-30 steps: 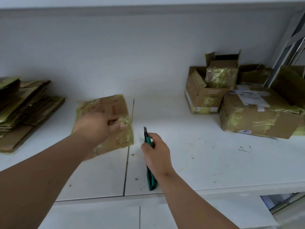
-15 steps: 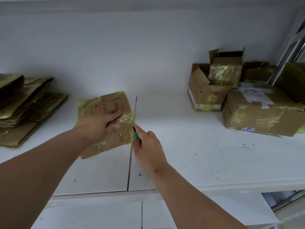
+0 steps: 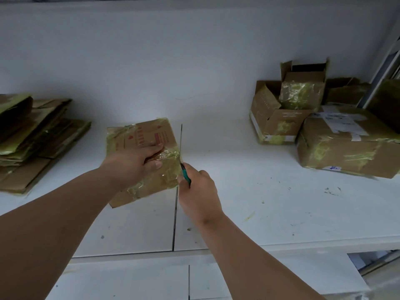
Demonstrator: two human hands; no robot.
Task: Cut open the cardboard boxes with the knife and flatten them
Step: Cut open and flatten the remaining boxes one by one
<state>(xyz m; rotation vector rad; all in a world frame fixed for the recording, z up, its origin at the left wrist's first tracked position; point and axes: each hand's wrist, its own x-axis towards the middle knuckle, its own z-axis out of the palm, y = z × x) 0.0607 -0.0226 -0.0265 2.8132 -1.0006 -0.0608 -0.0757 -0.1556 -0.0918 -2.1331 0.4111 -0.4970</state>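
Observation:
A small brown cardboard box point(image 3: 142, 137) wrapped in yellowish tape lies on the white table point(image 3: 259, 202), left of its centre seam. My left hand point(image 3: 132, 163) presses down on the box's top, fingers spread over the taped part. My right hand point(image 3: 199, 191) is closed around a green-handled knife point(image 3: 185, 174). The blade tip touches the box's right edge, where the tape is. Most of the handle is hidden inside my fist.
A pile of flattened cardboard point(image 3: 32, 135) lies at the left edge. At the back right stand an opened box point(image 3: 281, 118) with a smaller one in it and a large taped box point(image 3: 346, 146). A white wall rises behind. The table's front edge runs close below my arms.
My right hand swung the knife from pointing up beside the box to its right edge, and the blade now meets the tape. My left hand stayed pressing the box.

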